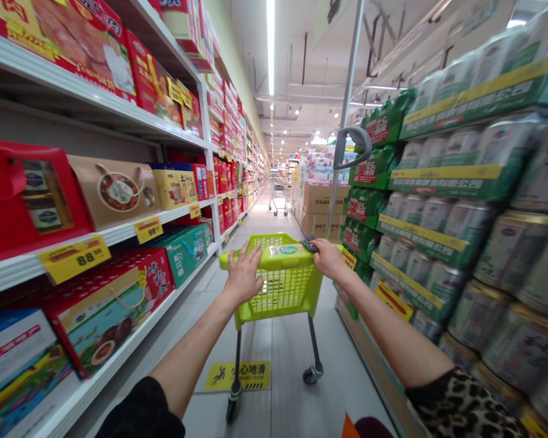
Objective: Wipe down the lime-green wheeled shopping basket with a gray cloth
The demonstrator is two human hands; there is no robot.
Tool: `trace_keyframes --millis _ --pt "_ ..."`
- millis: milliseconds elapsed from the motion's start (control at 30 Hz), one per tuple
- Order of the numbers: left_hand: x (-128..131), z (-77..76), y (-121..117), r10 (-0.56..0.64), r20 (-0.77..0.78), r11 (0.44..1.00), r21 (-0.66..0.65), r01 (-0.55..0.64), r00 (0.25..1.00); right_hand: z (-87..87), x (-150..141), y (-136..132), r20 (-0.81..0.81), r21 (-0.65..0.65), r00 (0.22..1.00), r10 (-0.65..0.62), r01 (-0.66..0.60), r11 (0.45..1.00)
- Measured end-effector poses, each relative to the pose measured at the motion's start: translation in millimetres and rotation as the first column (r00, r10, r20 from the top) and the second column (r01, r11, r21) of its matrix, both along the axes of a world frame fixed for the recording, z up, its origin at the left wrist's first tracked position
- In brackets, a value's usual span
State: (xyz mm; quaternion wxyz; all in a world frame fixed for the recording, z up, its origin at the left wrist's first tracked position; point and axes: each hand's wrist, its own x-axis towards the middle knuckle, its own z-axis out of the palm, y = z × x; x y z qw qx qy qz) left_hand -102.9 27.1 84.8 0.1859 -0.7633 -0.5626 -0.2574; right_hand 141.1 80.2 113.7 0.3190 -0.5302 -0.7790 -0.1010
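Observation:
A lime-green plastic shopping cart (pixel 284 285) with a mesh basket stands in front of me on thin dark legs with small castors. My left hand (pixel 244 274) rests on the cart's left top edge with its fingers spread. My right hand (pixel 329 258) wraps around the cart's right handle corner (pixel 314 254). A small dark grey object (pixel 309 245) sits beside my right fingers, though I cannot tell what it is. The basket's bottom shows no clear contents through the mesh.
White shelves (pixel 119 234) of red gift boxes with yellow price tags line the left. Shrink-wrapped green drink cans (pixel 466 207) are stacked right, beside a metal pole (pixel 342 134). A yellow floor sign (pixel 237 376) lies ahead, and a wire cart (pixel 279 198) stands far down the aisle.

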Motion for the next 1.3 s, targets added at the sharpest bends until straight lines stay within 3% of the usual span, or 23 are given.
trace_keyframes --millis 300,467,600,700,833,933,1033,1167,1233,1300 --pt "-19.7 3.0 -1.2 -0.006 -0.039 0.999 -0.033 0.005 0.999 -0.8 -8.2 -19.9 0.014 0.015 0.999 0.03 -0.03 0.999" --pt "-10.2 6.1 -2.4 0.04 -0.036 0.996 -0.078 -0.043 0.999 -16.3 26.9 -19.1 -0.082 0.173 0.985 -0.151 0.163 0.971" --pt "5.0 5.5 -1.8 0.017 -0.032 0.997 -0.07 -0.019 0.999 -32.0 54.6 -21.0 -0.162 0.189 0.955 -0.25 0.279 0.941" --pt "12.7 7.0 1.3 -0.007 -0.022 0.997 -0.082 0.005 1.0 -36.0 37.5 -28.5 -0.137 0.166 0.971 -0.197 0.218 0.962" --pt "19.1 12.1 3.8 -0.006 -0.034 0.993 -0.12 0.002 0.999 -32.0 -10.1 -38.2 -0.063 0.144 0.998 -0.012 0.021 0.989" --pt "22.1 13.4 3.2 0.03 -0.062 0.992 -0.121 -0.037 0.998 -30.4 -16.7 -39.8 -0.038 0.144 0.999 0.036 -0.03 0.989" --pt "23.7 11.1 3.0 0.042 -0.097 0.993 -0.109 -0.052 0.994 -32.9 13.5 -36.0 -0.038 0.151 0.999 -0.03 0.036 0.988" --pt "25.7 7.4 4.9 0.049 -0.1 0.995 -0.085 -0.058 0.994 -34.5 61.3 -27.2 -0.1 0.143 0.969 -0.228 0.24 0.96" --pt "26.3 6.4 6.3 0.047 -0.093 0.995 -0.081 -0.055 0.995 -32.8 67.1 -23.8 -0.152 0.128 0.94 -0.306 0.326 0.937" --pt "25.9 6.0 7.4 0.044 -0.097 0.996 -0.079 -0.052 0.994 -30.7 55.6 -22.7 -0.184 0.12 0.934 -0.306 0.33 0.936"
